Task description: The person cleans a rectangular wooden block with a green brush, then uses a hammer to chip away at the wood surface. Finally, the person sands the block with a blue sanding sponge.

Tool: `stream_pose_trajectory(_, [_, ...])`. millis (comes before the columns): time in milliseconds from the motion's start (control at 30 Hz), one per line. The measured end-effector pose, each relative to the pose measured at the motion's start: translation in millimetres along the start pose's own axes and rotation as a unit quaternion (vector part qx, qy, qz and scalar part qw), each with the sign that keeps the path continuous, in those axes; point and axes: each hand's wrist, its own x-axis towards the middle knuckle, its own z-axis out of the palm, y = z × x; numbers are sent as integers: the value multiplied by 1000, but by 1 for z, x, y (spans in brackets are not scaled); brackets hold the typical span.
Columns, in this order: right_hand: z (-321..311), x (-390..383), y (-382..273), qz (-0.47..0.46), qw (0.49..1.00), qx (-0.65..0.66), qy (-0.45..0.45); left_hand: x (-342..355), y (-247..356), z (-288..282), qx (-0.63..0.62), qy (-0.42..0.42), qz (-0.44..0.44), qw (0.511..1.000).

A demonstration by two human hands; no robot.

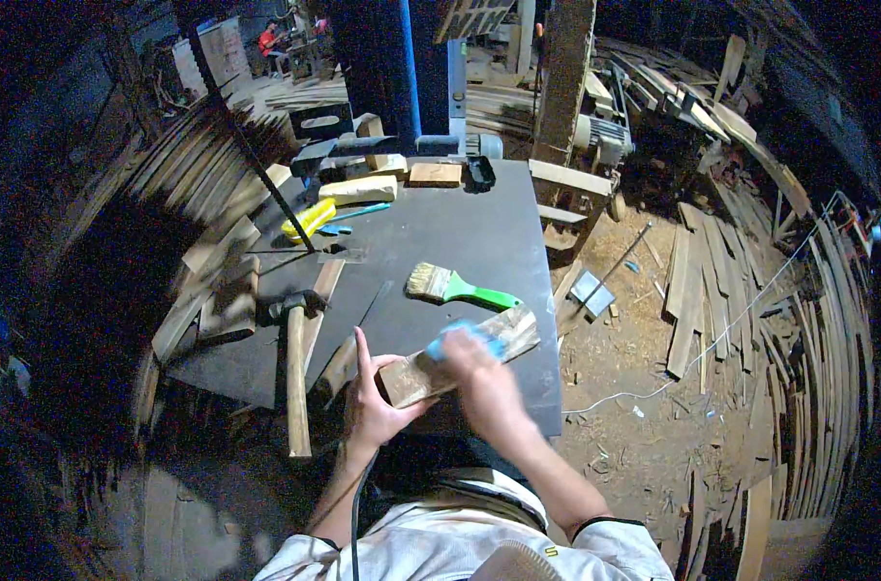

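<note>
A worn wooden block (407, 383) is held at a slant over the near edge of the dark metal table (499, 237). My left hand (378, 412) grips its left end from below, thumb on one side and fingers on the other. On the block's upper face, my right hand (481, 378) presses a light-blue thing (494, 341); motion blur hides its exact kind. Just beyond the block lies a paintbrush (479, 293) with a green handle and pale bristles. To the left rests a hammer (298, 378), its wooden handle jutting past the table's front edge.
Farther back on the table are a yellow-handled tool (308, 221), pale wood blocks (358, 189), a brown block (435, 175) and a black tray (479, 174). A thin dark rod (257, 160) slants across the left. Stacked planks (721, 281) and sawdust cover the right floor; a person (271, 41) sits far back.
</note>
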Motion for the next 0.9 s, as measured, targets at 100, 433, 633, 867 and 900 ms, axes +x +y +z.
stream_pose_trajectory(100, [13,-13,-42,-109,991,58,-45,-1,-9,-3,6,2,29,1000])
stream_pose_trajectory(433, [15,-13,-37,-119,991,26,-53,-6,-15,0,-20,-3,8,1000])
stream_pose_trajectory(633, [-14,13,0,-12,1000,19,1,-7,-8,-2,-16,-9,-14,1000])
stream_pose_trajectory(867, [4,-14,-23,-111,990,64,-67,-5,-12,-5,0,-11,13,1000])
stream_pose_trajectory(900, [-4,-7,-9,-79,994,52,-57,-5,-9,-2,-6,-9,-8,1000])
